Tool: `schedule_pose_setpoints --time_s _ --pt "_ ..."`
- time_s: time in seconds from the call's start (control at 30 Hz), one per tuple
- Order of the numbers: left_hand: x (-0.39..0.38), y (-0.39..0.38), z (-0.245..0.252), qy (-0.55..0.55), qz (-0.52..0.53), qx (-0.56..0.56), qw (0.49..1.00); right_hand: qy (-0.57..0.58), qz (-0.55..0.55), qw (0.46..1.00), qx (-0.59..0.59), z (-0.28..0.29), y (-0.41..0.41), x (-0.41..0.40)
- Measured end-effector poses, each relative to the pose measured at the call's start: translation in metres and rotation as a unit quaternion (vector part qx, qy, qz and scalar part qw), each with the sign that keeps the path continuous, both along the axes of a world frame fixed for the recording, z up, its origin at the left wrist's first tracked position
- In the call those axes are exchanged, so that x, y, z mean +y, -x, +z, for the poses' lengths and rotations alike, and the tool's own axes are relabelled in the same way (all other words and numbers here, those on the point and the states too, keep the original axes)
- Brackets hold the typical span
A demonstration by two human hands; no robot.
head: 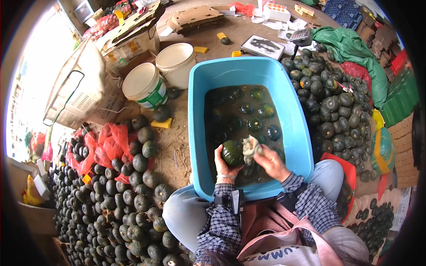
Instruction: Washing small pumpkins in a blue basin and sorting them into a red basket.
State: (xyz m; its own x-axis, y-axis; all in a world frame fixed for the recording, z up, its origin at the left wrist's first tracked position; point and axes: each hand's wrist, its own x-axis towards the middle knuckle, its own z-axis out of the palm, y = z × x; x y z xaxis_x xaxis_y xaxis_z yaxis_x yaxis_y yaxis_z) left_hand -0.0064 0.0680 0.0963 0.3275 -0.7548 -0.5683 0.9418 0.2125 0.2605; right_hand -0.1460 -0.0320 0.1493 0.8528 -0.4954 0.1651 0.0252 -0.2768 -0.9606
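Note:
Over a blue plastic tub (249, 63) of murky water, my left hand (223, 166) holds a wet dark green squash (232, 153) from its left and underside. A crumpled pale cloth (251, 149) is gripped between the fingers and thumb of my right hand (272, 163), close against the squash's right side. Several more squashes, among them one with orange marks (266, 110), lie in the water beyond my hands. The tub stands between my bent knees. Part of the cloth is hidden by my right fingers.
A large pile of squashes (134, 202) with red mesh netting (111, 146) lies at left, another pile (332, 109) at right. White buckets (141, 83) stand beyond the tub's left side, a digital scale (263, 46) beyond its far edge. A red basin (347, 173) sits by my right knee.

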Motion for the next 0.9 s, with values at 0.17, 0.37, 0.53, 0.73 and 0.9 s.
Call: schedule_pose_setpoints --time_s 0.17,0.37,0.53,0.73,0.9 --pt "-0.005 0.001 -0.020 0.103 0.022 -0.009 0.994 0.402 0.058 0.910 0.087 -0.015 -0.020 0.019" --pt "-0.013 0.005 -0.027 0.040 -0.031 -0.042 0.998 0.165 -0.047 0.985 -0.014 -0.066 -0.057 0.004" --pt "-0.018 0.018 -0.014 0.048 -0.031 -0.054 0.997 -0.537 -0.032 0.843 0.007 -0.071 -0.039 -0.034" --pt "-0.031 0.030 0.000 -0.101 0.017 -0.571 0.815 -0.731 -0.008 0.643 -0.227 -0.039 -0.009 -0.018" --pt "-0.032 0.062 0.008 -0.126 -0.039 -0.637 0.759 -0.616 -0.124 0.770 -0.106 -0.037 -0.001 -0.041"
